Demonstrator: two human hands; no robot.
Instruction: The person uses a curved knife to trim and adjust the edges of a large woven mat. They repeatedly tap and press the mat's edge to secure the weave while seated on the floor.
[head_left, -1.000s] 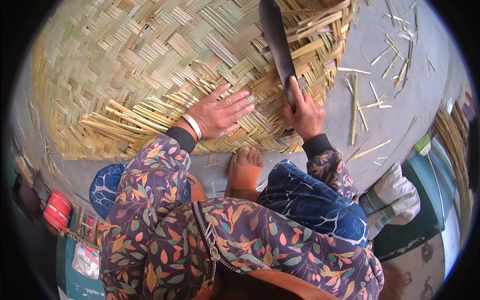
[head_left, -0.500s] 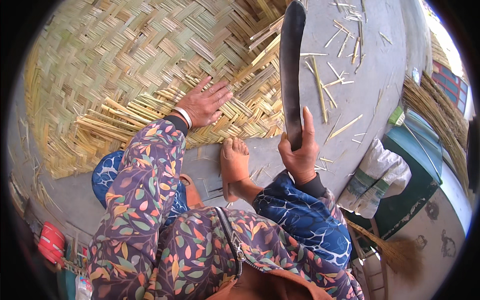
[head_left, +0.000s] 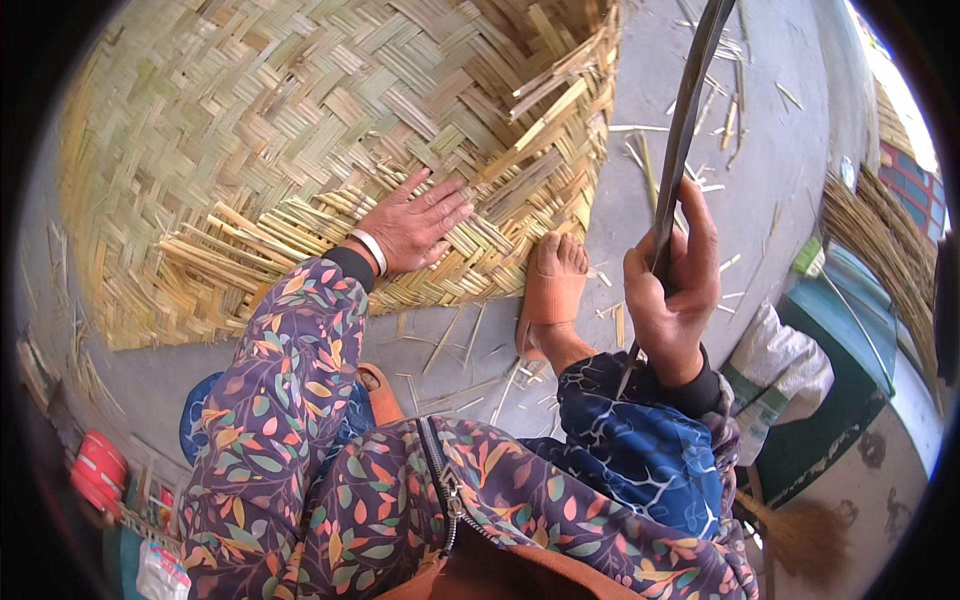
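My left hand (head_left: 412,228) lies with fingers apart on a woven split-cane mat (head_left: 250,120), near its close edge. Around that hand, a row of cut strip ends (head_left: 255,240) sticks out of the weave. At right, my right hand (head_left: 678,300) is wrapped round a long, dark, curved blade (head_left: 686,120). The blade points up and away, its edge turned toward me so that it looks thin, and a narrow pointed end shows below the fist. My right foot (head_left: 558,285), in an orange sandal, stands at the mat's near right corner.
Loose cane slivers (head_left: 735,115) litter the grey floor (head_left: 640,90). To the right are a green box (head_left: 830,420), a white sack (head_left: 785,365), a straw broom (head_left: 800,535) and bundled dry stalks (head_left: 880,260). A red container (head_left: 98,470) sits at lower left.
My right hand has moved right and slightly down, and the blade has turned from broadside to edge-on. My right foot has shifted right and up to the mat's corner. The left hand stays on the mat.
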